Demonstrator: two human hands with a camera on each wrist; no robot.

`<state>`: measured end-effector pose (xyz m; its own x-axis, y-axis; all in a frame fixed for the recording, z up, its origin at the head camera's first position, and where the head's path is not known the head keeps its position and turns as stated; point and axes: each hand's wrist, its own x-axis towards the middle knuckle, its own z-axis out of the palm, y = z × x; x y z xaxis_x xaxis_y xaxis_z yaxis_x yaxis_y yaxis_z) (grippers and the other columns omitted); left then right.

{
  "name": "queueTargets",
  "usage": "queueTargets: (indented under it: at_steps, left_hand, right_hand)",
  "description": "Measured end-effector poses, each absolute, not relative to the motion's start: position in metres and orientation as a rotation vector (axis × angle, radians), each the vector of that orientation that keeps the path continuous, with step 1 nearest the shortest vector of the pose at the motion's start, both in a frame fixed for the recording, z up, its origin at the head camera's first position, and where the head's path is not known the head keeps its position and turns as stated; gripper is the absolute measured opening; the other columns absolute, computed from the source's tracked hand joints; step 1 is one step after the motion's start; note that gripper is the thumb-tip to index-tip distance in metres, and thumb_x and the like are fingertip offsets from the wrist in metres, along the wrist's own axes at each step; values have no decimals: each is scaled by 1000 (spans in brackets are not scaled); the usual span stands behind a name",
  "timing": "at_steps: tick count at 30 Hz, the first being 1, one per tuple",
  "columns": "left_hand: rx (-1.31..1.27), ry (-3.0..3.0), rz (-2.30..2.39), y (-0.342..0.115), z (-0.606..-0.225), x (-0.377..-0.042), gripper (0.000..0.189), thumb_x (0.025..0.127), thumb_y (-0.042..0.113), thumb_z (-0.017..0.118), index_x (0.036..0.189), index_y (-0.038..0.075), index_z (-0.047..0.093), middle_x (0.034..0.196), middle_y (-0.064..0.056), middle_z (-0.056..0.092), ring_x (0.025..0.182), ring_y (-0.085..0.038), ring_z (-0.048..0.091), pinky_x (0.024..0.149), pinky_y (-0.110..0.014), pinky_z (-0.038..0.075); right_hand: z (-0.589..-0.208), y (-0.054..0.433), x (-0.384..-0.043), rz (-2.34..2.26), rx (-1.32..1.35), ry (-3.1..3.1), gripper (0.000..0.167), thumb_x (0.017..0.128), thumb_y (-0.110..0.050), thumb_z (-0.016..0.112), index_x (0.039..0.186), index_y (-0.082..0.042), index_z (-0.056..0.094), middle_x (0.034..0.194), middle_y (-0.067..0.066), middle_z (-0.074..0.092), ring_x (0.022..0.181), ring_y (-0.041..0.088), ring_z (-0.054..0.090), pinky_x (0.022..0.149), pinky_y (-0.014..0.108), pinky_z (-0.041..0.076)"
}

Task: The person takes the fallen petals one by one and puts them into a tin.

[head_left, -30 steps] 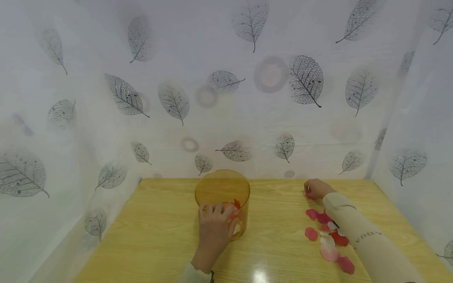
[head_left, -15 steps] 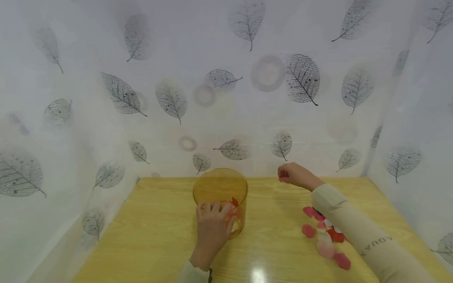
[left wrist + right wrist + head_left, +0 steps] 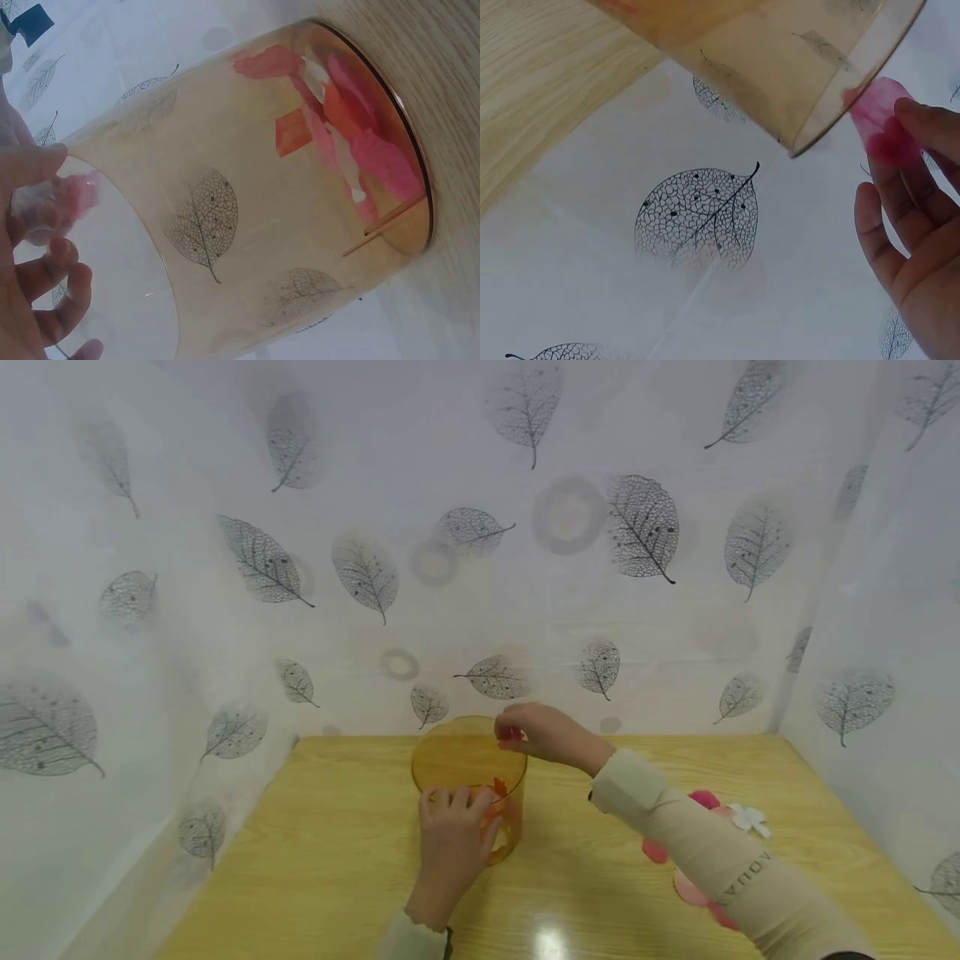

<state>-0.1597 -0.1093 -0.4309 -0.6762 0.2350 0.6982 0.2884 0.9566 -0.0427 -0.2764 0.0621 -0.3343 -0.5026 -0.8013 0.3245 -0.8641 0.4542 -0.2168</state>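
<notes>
A tall amber see-through container [image 3: 487, 747] stands on the table. My left hand [image 3: 453, 852] grips its near rim, fingers hooked over the edge and thumb lower on the wall. Over the far right of the rim is my right hand [image 3: 551, 739], pinching a pink petal [image 3: 885, 124] between thumb and fingertips. In the right wrist view that petal is at the container's mouth. Through the wall, the left wrist view shows pink petals [image 3: 386, 161], an orange piece [image 3: 292, 131] and thin brown sticks [image 3: 386, 223] at the bottom.
On the table [image 3: 300, 860] to the right lie several pink petals [image 3: 654, 852], partly hidden under the right sleeve [image 3: 720, 860]. A white flower-shaped piece [image 3: 748, 818] lies beside them. A leaf-print sheet [image 3: 525, 610] encloses the back and sides.
My right hand has lifted a pink petal from the right side of the table and carried it left to the container's rim. The left hand keeps its hold.
</notes>
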Motion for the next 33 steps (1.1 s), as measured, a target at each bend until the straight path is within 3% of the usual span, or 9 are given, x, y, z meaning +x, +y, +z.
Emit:
queueTargets:
  at_steps: [9,20,27,33]
  left_hand:
    - [-387,-2344,-112,-103,-429,-160,33,69,41,79,90,25,58,81,2,62,77,-21,58,86,-48,43]
    - [-409,-2327,-42,-107,-426,-161,34,69,43,78,89,25,57,78,3,62,75,-20,57,83,-46,43]
    - [-466,-2337,31,-115,-423,-160,35,70,47,76,94,29,58,80,4,62,73,-19,56,77,-40,44]
    - [-550,-2419,86,-122,-417,-160,40,72,49,72,103,28,56,81,2,59,74,-20,55,74,-39,45]
  right_hand:
    - [-347,65,-270,443,1434,-2550,7,84,-11,68,90,-11,65,85,1,65,75,12,60,68,23,50]
    - [-357,122,-263,518,1312,-2503,12,82,-10,70,91,-13,63,88,-1,63,76,11,59,69,25,50]
    - [-357,158,-260,550,1211,-2544,15,81,-10,71,91,-16,62,88,-1,65,76,10,58,69,31,51]
    - [-359,184,-260,522,1164,-2540,15,81,-7,71,90,-15,62,87,-3,64,75,9,57,68,29,51]
